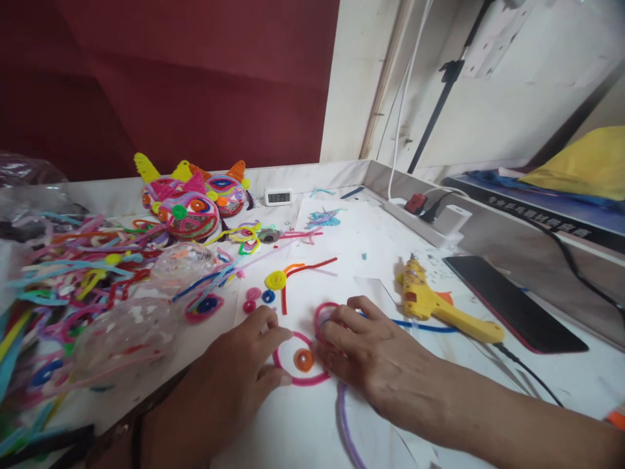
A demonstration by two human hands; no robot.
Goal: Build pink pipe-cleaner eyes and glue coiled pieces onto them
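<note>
From the head camera, both hands rest on a pink ring [303, 383] of pipe cleaner lying flat on the bench [273, 433], with a small orange coil [303, 359] loose inside it. The left hand [239, 381] brackets the ring's left arc with thumb and forefinger spread. The right hand [371, 352] lays its fingertips on the right arc, where a second pink loop [319, 312] joins. Neither hand is closed around anything; the fingers only press down. The likeliest slip is that uneven pressure squashes the soft ring out of round, or a nudging fingertip knocks the coil off centre, since nothing visibly fixes it. The right wrist lies over a purple pipe cleaner [346, 423] and near a blue one [424, 326], so a sweep of the forearm could drag them into the ring. The yellow glue gun [430, 303] lies just beyond the right hand; whether it is hot cannot be told, but if so, a reach past its nozzle risks a burn. The heap of pipe cleaners [73, 273] lies close to the left arm and could snag it.
</note>
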